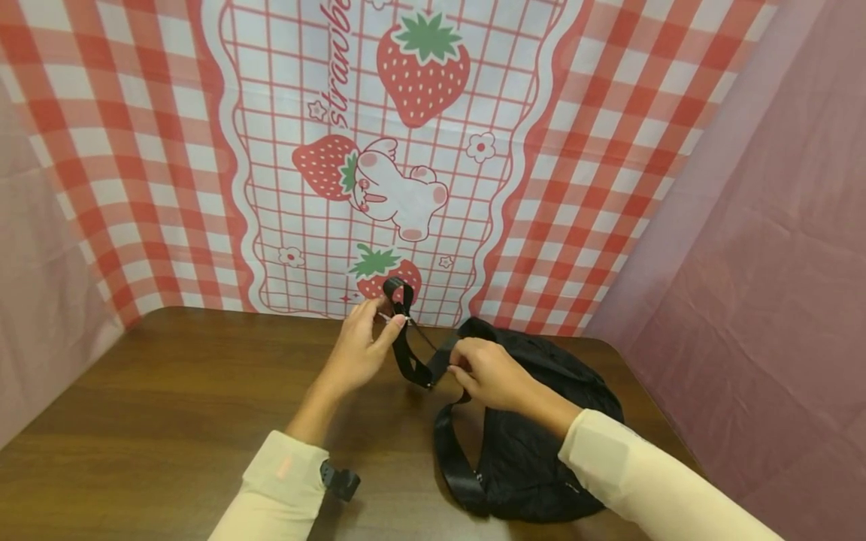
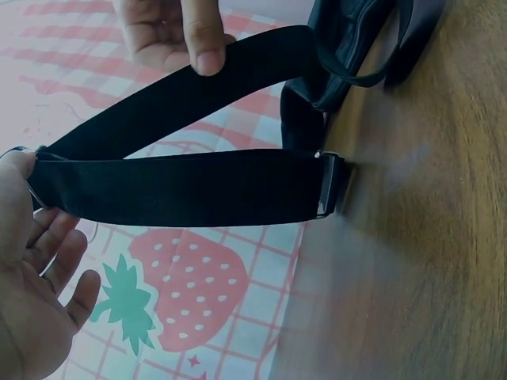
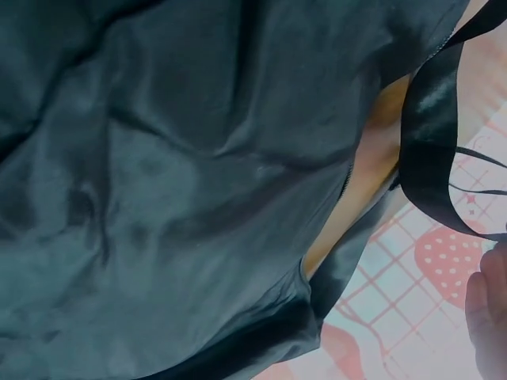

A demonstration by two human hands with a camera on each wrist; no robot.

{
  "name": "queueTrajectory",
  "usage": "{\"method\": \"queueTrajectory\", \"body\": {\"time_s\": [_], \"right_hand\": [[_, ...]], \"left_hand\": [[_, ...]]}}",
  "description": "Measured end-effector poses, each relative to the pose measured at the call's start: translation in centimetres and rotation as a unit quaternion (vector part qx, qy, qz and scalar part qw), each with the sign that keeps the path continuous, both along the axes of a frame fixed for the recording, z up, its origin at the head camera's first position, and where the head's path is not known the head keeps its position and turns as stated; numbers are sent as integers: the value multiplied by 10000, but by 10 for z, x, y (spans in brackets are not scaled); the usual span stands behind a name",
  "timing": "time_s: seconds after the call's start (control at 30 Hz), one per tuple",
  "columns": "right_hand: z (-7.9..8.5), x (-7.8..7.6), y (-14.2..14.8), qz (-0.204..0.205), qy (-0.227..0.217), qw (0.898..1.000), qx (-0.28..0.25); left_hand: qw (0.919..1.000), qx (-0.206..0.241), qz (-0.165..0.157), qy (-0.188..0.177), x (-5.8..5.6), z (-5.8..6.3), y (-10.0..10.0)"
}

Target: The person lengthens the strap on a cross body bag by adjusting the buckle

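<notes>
A black fabric bag (image 1: 534,466) lies on the right of the table, its strap (image 1: 406,361) raised toward the middle. My left hand (image 1: 357,347) pinches the strap at a metal fitting near its upper loop. Closer to the bag, my right hand (image 1: 492,376) grips another stretch of the strap between thumb and fingers. In the left wrist view the webbing (image 2: 182,192) runs in two lengths from my left hand (image 2: 36,285), with a metal slider (image 2: 327,186) at the lower bend. Bag fabric (image 3: 174,206) fills most of the right wrist view.
Brown wooden table (image 1: 169,406) under the work. Behind it hangs a red-and-white checked cloth (image 1: 582,188) printed with strawberries. A pink curtain (image 1: 764,300) flanks the right side. A black band with a block-shaped piece (image 1: 341,481) sits by the left sleeve.
</notes>
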State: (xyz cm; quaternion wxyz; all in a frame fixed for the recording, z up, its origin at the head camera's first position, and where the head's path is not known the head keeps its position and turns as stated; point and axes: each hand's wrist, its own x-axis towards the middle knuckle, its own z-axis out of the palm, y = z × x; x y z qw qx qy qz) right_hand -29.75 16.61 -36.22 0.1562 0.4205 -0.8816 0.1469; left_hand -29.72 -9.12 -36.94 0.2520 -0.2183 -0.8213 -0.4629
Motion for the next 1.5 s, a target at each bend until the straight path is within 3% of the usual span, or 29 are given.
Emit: {"method": "queueTrajectory", "body": {"time_s": [0.47, 0.97, 1.17, 1.5], "right_hand": [[2, 4, 24, -168, -165, 9997, 102], [2, 10, 38, -132, -66, 9999, -47], [1, 11, 45, -247, -129, 9996, 23], [-3, 11, 60, -398, -244, 9989, 29]], "left_hand": [[9982, 478, -55, -369, 2, 3, -4], [9978, 535, -116, -383, 0, 2, -8], [9960, 662, -165, -571, 2, 3, -9], [9955, 736, -190, -558, -1, 0, -9]]}}
